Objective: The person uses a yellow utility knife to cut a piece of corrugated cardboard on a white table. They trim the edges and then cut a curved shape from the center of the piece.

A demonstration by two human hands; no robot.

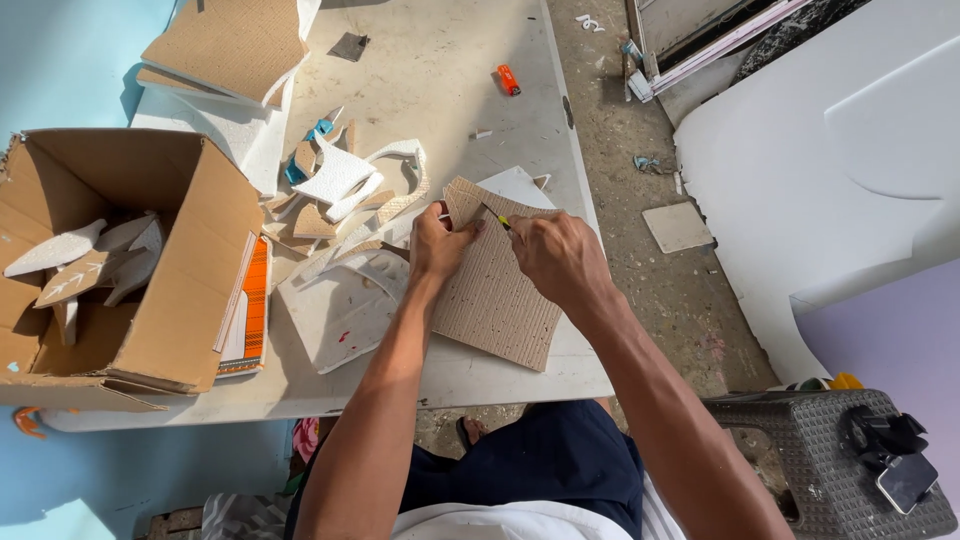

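Head view, left hand (437, 243) pressing brown sheet (495, 290) flat, right hand (556, 255) gripping small knife (497, 218)

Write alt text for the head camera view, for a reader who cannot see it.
Seen from above, a seated person's left hand presses a tan textured sheet on a white table while the right hand works a small yellow-tipped blade along its top edge. White and tan offcuts lie beside it, and an open cardboard box holds more cut shapes.

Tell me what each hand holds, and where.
Right hand grips a small knife by its handle; left hand presses the brown sheet near its top edge.
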